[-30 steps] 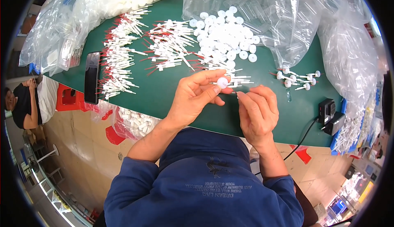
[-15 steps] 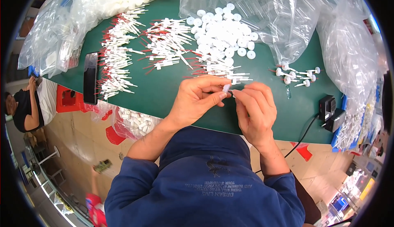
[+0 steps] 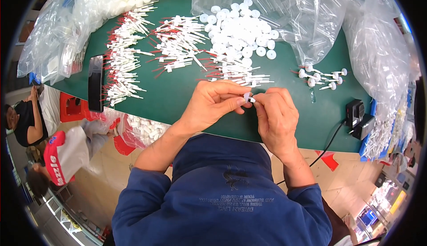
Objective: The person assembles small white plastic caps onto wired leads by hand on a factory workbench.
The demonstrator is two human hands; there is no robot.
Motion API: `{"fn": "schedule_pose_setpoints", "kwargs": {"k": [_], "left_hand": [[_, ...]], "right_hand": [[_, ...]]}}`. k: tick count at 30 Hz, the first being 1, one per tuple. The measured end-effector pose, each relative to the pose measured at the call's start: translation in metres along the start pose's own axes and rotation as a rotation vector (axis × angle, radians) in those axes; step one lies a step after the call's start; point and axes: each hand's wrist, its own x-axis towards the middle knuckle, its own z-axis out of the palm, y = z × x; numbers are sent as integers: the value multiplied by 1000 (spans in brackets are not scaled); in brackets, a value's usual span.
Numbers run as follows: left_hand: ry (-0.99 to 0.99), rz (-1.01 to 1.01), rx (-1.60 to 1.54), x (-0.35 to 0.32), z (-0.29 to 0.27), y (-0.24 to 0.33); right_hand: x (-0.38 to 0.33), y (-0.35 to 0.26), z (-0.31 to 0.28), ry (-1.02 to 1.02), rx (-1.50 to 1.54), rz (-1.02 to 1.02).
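Note:
My left hand (image 3: 208, 104) pinches a white round cap (image 3: 246, 97) on edge between thumb and forefinger. Close against it, the fingertips of my right hand (image 3: 279, 118) grip a small white part (image 3: 252, 99); most of that part is hidden by the fingers. The two pieces meet or nearly meet above the green table (image 3: 213, 128). Just beyond my hands lies a bunch of thin white stems with red wires (image 3: 238, 73). A pile of white round caps (image 3: 240, 34) is spread behind that bunch. Several capped stems (image 3: 327, 78) lie to the right.
More red-wired stems lie in a long row (image 3: 126, 54) and a heap (image 3: 178, 41). A black phone (image 3: 95, 83) rests at the left edge. Transparent plastic bags (image 3: 307, 19) cover the back. A black device with a cable (image 3: 356, 114) sits at right. People are at far left.
My hands stay almost in place; the cap has turned a little and the small white part now shows between my fingers. At lower left, a person in red and white has come further into view.

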Motion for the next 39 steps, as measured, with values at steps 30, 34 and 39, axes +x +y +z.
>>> {"fn": "schedule_pose_setpoints", "kwargs": {"k": [30,34,39], "left_hand": [[139,409,1422,69,14,21],[124,465,1361,61,6,16],[168,466,1435,51,6,17]], "right_hand": [[3,34,6,-43,-201,23],[-2,35,0,-93,-210,75],[-3,37,-5,-68,-167,85]]}}
